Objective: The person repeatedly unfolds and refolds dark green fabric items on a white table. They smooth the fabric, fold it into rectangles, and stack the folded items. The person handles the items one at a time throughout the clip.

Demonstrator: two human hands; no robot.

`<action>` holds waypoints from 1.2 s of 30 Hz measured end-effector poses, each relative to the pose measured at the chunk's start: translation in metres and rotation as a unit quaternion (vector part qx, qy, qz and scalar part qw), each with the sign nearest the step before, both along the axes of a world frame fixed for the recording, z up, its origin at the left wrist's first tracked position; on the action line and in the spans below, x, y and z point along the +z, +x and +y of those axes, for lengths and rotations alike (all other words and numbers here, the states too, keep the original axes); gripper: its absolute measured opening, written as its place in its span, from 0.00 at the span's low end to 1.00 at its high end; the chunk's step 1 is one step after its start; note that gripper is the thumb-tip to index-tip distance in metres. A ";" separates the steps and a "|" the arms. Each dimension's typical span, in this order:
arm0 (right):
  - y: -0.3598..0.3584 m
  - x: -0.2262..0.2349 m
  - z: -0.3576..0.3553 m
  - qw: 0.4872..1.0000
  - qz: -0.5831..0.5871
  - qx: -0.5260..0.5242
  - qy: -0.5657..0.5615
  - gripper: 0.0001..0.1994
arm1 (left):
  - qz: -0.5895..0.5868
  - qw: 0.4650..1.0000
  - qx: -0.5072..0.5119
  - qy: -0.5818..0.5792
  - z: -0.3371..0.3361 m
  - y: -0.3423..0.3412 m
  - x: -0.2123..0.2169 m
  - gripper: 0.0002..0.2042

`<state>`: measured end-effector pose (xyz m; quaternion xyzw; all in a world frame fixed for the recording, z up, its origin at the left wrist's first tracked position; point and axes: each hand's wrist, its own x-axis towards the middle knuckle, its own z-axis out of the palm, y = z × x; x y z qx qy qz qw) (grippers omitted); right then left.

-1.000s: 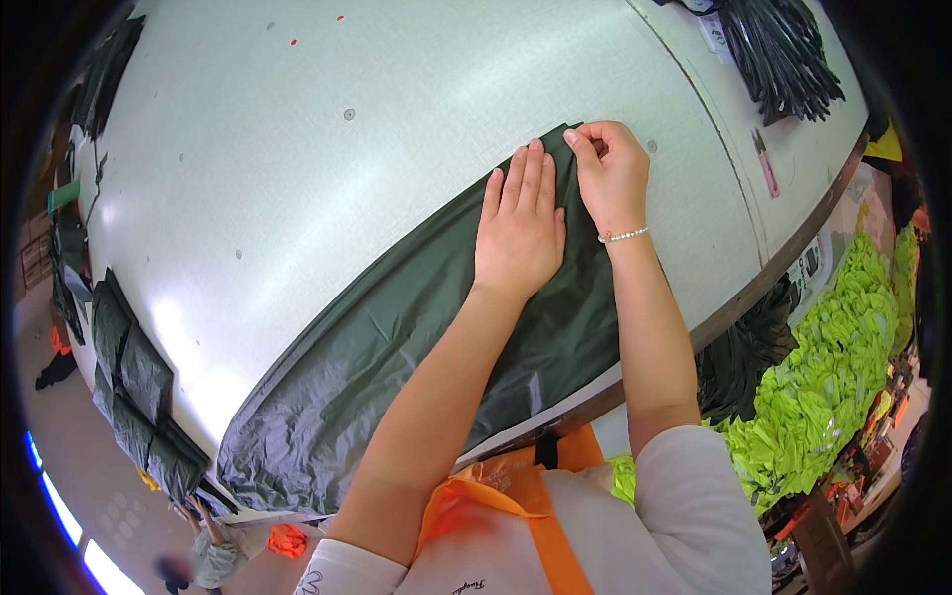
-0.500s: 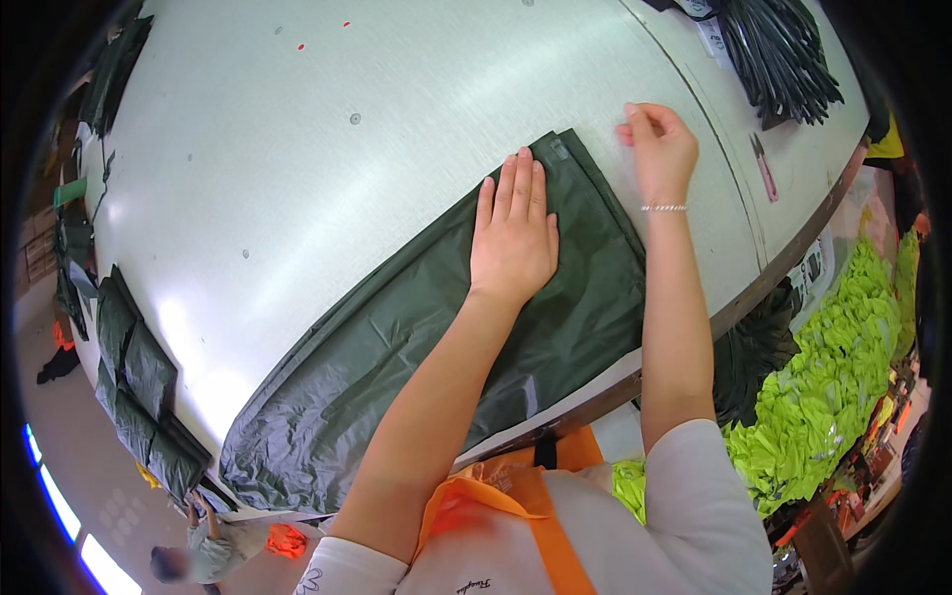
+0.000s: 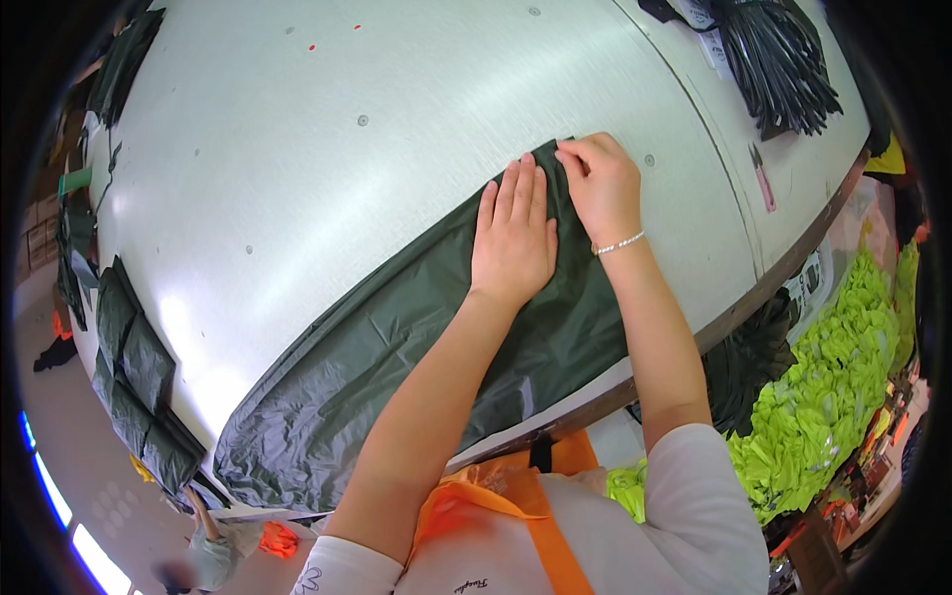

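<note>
A long piece of dark green, shiny thin fabric (image 3: 397,347) lies folded in layers on the table, creased toward its left end. My left hand (image 3: 514,233) rests flat on it near the far right corner, fingers stretched and held close together, gripping nothing. Just right of it, my right hand (image 3: 601,188) is closed in a pinch at that corner, thumb and fingertips on the fabric's edge. The fingers hide the corner itself, and I cannot tell how many layers they hold.
A white table (image 3: 416,79) bears a bundle of black strips (image 3: 773,64) and thread snips (image 3: 762,178) at far right. Folded dark packs (image 3: 139,367) sit at the left edge. Below the right edge are lime-green fabric (image 3: 833,387) and black material (image 3: 744,367). A person (image 3: 208,550) is at lower left.
My right hand has moved left and nearer, from above the bare table to the fabric's corner, covering a small pale tag seen there. My left hand has stayed in place.
</note>
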<state>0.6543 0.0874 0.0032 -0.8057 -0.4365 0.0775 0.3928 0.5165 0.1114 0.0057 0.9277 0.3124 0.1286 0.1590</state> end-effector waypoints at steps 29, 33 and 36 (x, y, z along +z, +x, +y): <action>0.006 0.002 0.005 0.995 0.096 0.008 -0.023 0.05 | -0.042 0.981 0.015 -0.187 0.090 0.054 0.002 0.05; 0.006 0.005 0.010 0.998 0.003 0.037 -0.048 0.04 | -0.057 0.985 0.017 -0.161 0.086 0.053 0.000 0.04; 0.002 0.010 0.013 0.992 -0.059 0.055 -0.094 0.04 | -0.072 0.988 0.016 -0.137 0.083 0.053 -0.004 0.03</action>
